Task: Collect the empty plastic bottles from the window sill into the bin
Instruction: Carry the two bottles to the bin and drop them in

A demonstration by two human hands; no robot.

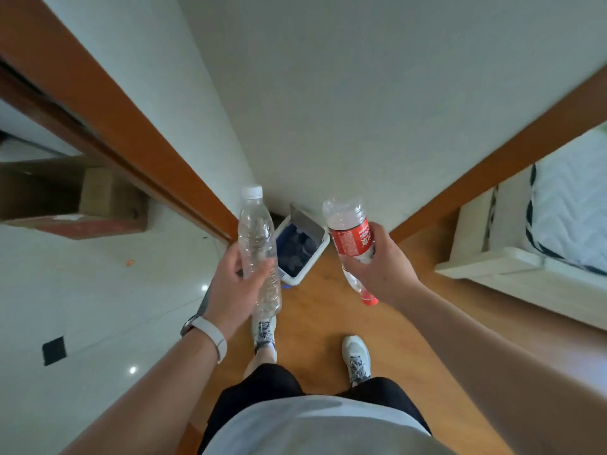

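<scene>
- Over the bin (pixel 300 254)'s left rim, as the view has it: clear bottle (pixel 258 238), white cap up. My left hand (pixel 235 287) is wrapped round its middle, fingers curled tight.
- Right of the bin: red bottle (pixel 353 239), upside down, red cap pointing at the floor (pixel 328 323). My right hand (pixel 377 264) is curled round its label and neck end.
- Bin sits in the corner against the wall (pixel 361 126), lid (pixel 307 223) tipped up, dark inside, pale shapes in it; can't tell what.
- Both bottles look empty, neither is in the bin yet. Can't tell how high above it I hold them.
- Risk: letting both go together. The mouth looks narrow, so they could knock each other and bounce out.
- Risk: the clear bottle lines up with the rim, not the opening. Dropped from there it may clip the rim and roll off across the floor.
- Risk: a bottle hitting the lid could knock it shut or tip the bin, which looks light.
</scene>
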